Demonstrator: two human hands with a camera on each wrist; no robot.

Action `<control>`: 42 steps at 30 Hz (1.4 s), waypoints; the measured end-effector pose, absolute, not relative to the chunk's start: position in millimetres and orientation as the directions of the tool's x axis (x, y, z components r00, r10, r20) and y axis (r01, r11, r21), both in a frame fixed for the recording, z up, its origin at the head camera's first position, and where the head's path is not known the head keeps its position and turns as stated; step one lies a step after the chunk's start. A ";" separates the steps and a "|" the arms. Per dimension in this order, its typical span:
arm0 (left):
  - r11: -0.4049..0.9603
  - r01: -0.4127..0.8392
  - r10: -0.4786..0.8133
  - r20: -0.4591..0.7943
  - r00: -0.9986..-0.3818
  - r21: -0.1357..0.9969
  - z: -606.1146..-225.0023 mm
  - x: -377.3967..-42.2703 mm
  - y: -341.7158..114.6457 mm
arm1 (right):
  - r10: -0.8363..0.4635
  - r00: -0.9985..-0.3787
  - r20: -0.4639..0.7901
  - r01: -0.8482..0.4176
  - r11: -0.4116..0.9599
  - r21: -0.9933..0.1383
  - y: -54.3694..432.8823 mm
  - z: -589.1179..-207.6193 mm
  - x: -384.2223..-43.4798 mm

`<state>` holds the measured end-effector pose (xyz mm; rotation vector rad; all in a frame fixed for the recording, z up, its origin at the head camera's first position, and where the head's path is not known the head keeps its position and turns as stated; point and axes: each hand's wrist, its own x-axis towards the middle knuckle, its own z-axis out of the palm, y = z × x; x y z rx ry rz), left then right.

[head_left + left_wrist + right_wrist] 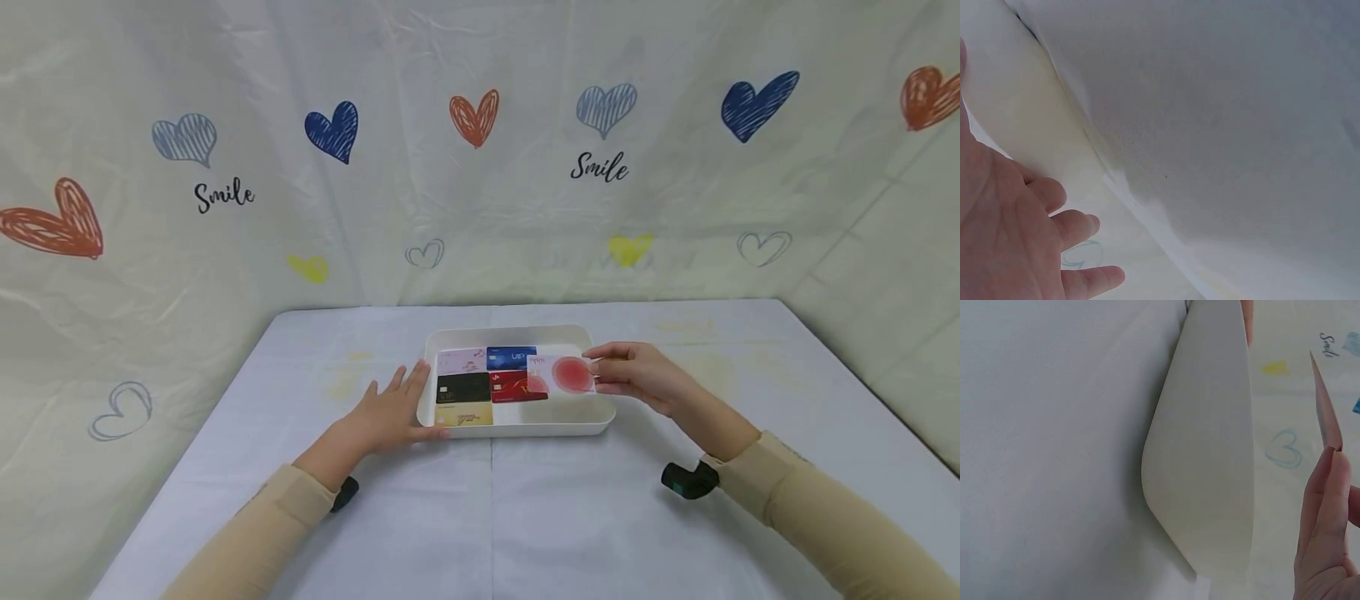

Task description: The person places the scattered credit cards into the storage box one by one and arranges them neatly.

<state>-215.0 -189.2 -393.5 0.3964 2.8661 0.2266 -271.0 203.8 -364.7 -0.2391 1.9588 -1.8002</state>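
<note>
My right hand (643, 377) pinches a white and pink card with a red circle (561, 374) by its right edge, over the right part of a white tray (555, 430). In the right wrist view the card (1327, 412) appears nearly edge-on above the tray wall (1210, 444). My left hand (386, 412) rests against the tray's left side with its fingers spread, the thumb on the front rim. Inside the tray lie a pink card (459, 361), a blue card (510, 357), a black card (461, 388), a red card (516, 387) and a gold card (463, 414).
The tray stands on a table with a white cloth (495, 517). Behind it hangs a pale curtain (525, 192) printed with hearts and words. Dark wrist devices (690, 481) sit under both cuffs.
</note>
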 end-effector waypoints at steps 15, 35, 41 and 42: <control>0.945 0.257 0.296 -0.202 -0.934 0.200 -391.6 -214.9 -189.5 | -0.428 -0.872 -0.238 0.157 0.216 -0.964 161.6 -374.4 -274.9; 0.948 0.254 0.291 -0.199 -0.936 0.190 -396.1 -215.6 -191.0 | -0.444 -0.849 -0.288 0.141 0.335 -0.932 133.6 -397.4 -281.4; 0.947 0.256 0.293 -0.196 -0.936 0.195 -395.7 -215.4 -190.4 | -0.417 -0.841 -0.343 0.176 0.389 -0.904 127.1 -400.0 -275.8; 0.947 0.254 0.292 -0.195 -0.936 0.198 -395.6 -215.5 -190.4 | -0.418 -0.840 -0.345 0.177 0.391 -0.903 126.6 -400.1 -275.0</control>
